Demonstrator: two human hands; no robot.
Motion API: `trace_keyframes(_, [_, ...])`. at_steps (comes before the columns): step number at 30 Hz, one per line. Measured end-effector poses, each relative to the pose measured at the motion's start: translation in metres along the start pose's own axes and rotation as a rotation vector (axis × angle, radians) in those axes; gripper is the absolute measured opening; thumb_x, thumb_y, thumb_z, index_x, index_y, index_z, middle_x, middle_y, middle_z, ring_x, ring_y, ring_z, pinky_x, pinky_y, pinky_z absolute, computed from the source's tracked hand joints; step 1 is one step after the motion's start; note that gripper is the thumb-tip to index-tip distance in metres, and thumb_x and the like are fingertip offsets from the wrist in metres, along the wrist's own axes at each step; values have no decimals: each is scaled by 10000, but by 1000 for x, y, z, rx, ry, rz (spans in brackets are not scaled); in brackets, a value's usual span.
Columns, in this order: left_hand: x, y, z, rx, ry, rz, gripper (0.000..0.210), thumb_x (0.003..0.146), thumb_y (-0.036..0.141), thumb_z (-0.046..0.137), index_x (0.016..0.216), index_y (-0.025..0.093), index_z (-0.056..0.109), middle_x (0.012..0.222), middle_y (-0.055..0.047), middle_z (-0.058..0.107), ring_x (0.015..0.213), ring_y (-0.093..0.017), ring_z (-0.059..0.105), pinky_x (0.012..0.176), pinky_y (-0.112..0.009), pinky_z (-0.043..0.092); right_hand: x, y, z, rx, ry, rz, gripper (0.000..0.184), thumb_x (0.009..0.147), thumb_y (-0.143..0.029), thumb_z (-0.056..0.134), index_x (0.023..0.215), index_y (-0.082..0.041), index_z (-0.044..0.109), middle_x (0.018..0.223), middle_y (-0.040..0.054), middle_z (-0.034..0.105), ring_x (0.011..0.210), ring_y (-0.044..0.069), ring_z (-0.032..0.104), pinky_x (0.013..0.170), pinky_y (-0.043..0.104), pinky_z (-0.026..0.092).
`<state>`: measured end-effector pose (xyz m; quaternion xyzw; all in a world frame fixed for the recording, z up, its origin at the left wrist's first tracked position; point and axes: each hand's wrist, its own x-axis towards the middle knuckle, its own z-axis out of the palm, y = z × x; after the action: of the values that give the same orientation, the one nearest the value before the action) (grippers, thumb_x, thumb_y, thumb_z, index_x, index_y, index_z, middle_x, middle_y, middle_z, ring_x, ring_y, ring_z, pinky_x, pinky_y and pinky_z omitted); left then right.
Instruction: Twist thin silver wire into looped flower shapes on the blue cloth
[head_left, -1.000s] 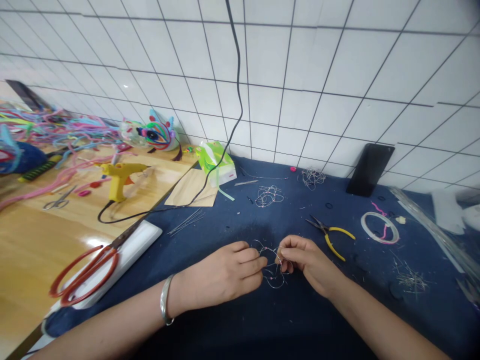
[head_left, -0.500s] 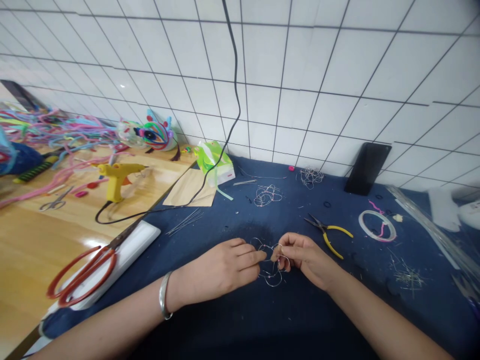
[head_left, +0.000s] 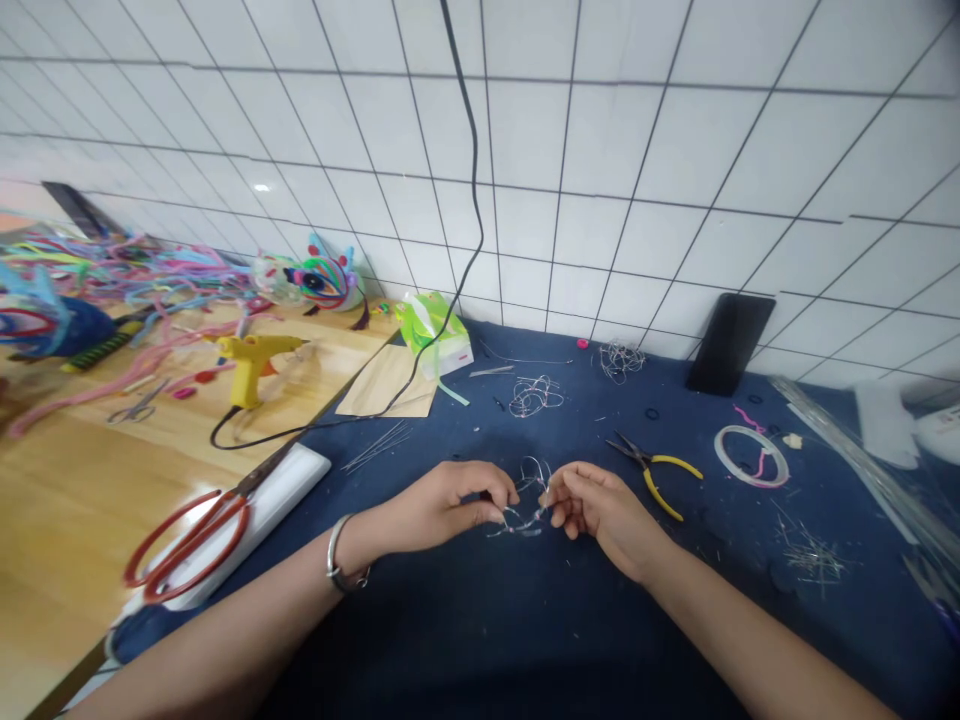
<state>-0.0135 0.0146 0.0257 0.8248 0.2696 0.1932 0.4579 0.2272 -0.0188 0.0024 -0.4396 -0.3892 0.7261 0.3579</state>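
Between my hands is a piece of thin silvery wire bent into several loops, held just over the dark blue cloth. My left hand, with a silver bangle at the wrist, pinches the wire's left side between thumb and fingertips. On the other side my right hand grips the wire with thumb and forefinger, the other fingers curled. Yellow-handled pliers lie with jaws apart to the right of my right hand. Beyond my hands lies another looped wire piece.
Red-handled scissors rest on a white strip at left. Behind them is a yellow glue gun, its black cord running up the wall. A phone leans against the tiles. Wire bits and a ring-shaped roll lie at right.
My left hand has turned from lying palm-down over the wire to pinching its left side. The wire loops have tilted and shifted between my hands. The view has swung slightly left.
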Motion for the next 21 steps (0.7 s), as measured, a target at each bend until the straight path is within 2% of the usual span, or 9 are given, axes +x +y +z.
trace_keyframes(3, [7,-2,-19,-257,96,-158,140,843,268,618,862,132,594,982,-76,651,889,-138,598,799,-268,468,2,-3,0,-110,58,-44,197,847,-357,570,905,-171,596,915,67,659,689,129,586,563,245,409])
trace_keyframes(6, [20,-3,-47,-350,184,-209,193,784,281,681,852,122,594,952,-70,655,765,-106,581,699,-236,456,6,-23,1,-240,106,-155,185,815,-322,592,927,-175,601,906,59,659,696,133,579,577,253,419])
trace_keyframes(9, [37,4,-77,-312,254,-171,243,736,291,712,866,117,605,907,-63,653,697,-95,563,629,-220,437,12,-58,6,-361,164,-318,205,793,-331,606,937,-185,602,883,47,649,697,144,577,576,263,425])
trace_keyframes(12, [59,17,-97,-120,277,-132,246,702,276,715,862,114,622,768,-24,631,656,-94,544,615,-223,426,15,-97,13,-516,213,-535,195,800,-343,595,933,-202,615,826,29,637,703,157,580,620,288,447])
trace_keyframes(16, [91,34,-101,92,294,-94,209,699,279,687,830,128,624,701,3,597,629,-97,521,567,-208,395,24,-125,22,-838,300,-780,123,807,-278,570,883,-223,650,828,31,640,738,175,584,723,317,455])
trace_keyframes(18, [104,38,-98,144,326,-80,184,695,274,673,798,134,613,672,15,574,600,-91,495,533,-198,368,33,-128,23,-1016,395,-839,171,802,-247,560,945,-238,653,782,31,620,716,185,569,706,324,442])
trace_keyframes(21, [117,41,-94,123,336,-52,160,701,267,651,783,139,602,658,24,559,585,-88,479,518,-193,353,49,-125,19,-1220,521,-883,275,826,-212,502,1071,-233,626,857,61,627,773,206,575,709,330,425])
